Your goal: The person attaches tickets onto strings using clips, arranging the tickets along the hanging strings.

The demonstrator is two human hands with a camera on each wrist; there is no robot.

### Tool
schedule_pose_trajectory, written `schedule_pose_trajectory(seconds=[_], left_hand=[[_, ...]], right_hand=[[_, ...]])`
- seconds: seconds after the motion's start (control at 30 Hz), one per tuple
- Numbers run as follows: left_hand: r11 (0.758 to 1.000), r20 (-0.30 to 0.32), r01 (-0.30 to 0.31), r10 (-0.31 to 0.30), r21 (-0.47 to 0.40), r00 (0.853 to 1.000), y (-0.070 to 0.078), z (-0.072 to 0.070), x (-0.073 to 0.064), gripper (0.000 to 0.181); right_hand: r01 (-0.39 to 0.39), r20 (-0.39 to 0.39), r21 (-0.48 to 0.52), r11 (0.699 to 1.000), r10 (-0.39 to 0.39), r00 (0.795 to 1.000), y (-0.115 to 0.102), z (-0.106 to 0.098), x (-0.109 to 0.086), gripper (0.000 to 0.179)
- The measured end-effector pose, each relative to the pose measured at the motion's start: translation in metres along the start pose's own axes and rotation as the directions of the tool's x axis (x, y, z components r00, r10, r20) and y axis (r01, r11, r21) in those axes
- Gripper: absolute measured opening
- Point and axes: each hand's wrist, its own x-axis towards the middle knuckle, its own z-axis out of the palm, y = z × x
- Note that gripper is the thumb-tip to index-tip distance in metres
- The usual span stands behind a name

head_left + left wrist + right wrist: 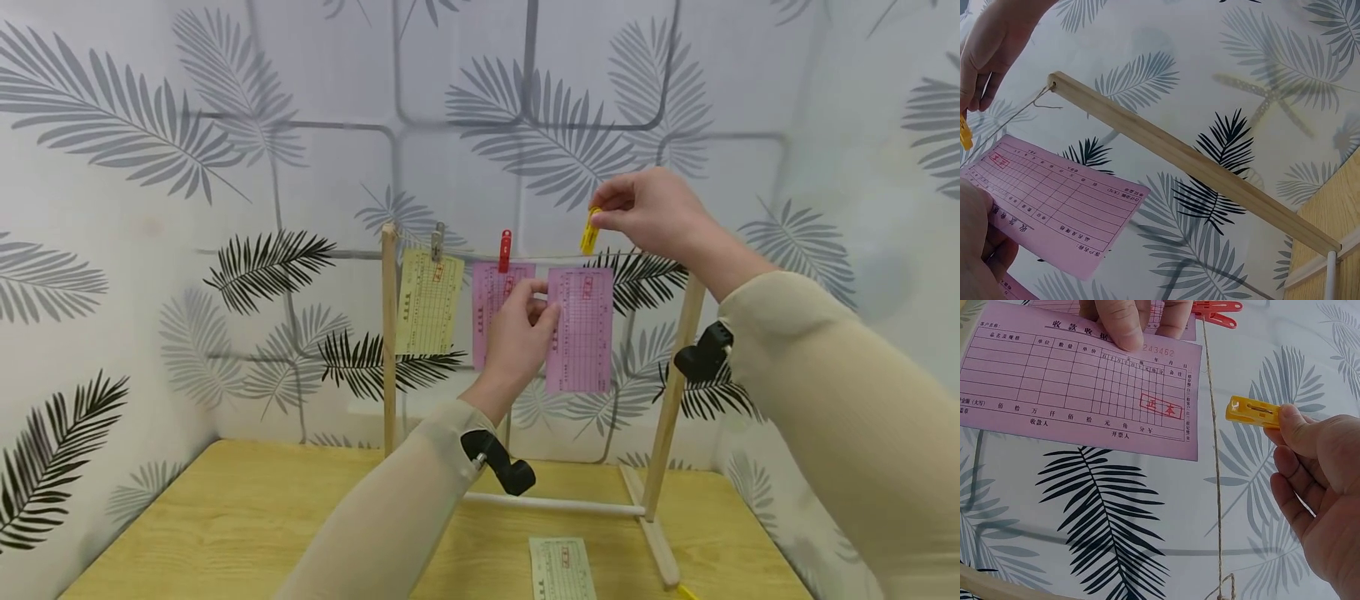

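Observation:
My left hand [522, 329] pinches the left edge of a pink receipt slip [581, 333], which hangs just below the string [1215, 456]. In the right wrist view the slip's top edge is apart from the string. A yellow clothespin [1254, 412] is pinched at one end by my right hand [654, 208], just above the string; in that view it touches neither string nor slip. Left of my left hand, a red clothespin [506, 252] holds another pink slip [487, 292] on the string, partly hidden by the hand. A grey clothespin [437, 242] holds a yellow slip [429, 304] farther left.
A wooden post [389, 333] on the left and another post [675, 392] on the right carry the string. A white rod [555, 504] joins them low down. On the wooden table [247, 517] lies a pale green slip [561, 571], with a yellow object [686, 592] by the right foot.

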Motion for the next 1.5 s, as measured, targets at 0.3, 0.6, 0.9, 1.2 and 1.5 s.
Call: schedule_pose_trajectory(seconds=[0.3,0.6,0.9,1.2,1.5], left_hand=[[1.000,-0.006,0.012,-0.012,0.013,1.000,0.000,0.004,0.006,0.025],[1.000,-0.008,0.016,-0.016,-0.003,1.000,-0.001,0.004,0.008,0.026],[0.999,-0.019,0.028,-0.027,0.016,0.999,0.000,0.003,0.008,0.026],[0.999,-0.016,0.043,-0.043,0.002,0.999,-0.002,0.002,0.007,0.027],[0.999,-0.014,0.041,-0.040,0.003,0.999,-0.001,0.003,0.007,0.027]], right_hand=[[-0.050,0.036,-0.015,0.999,0.050,0.998,-0.006,0.005,0.007,0.027],[-0.053,0.056,-0.034,0.998,0.055,0.997,-0.006,0.009,0.009,0.026],[-0.029,0.108,-0.025,0.999,0.032,0.994,-0.004,0.013,0.009,0.023],[-0.035,0.166,-0.004,0.999,0.035,0.985,-0.004,0.014,0.006,0.026],[-0.053,0.212,-0.013,0.999,0.054,0.976,-0.003,0.015,0.006,0.031]])
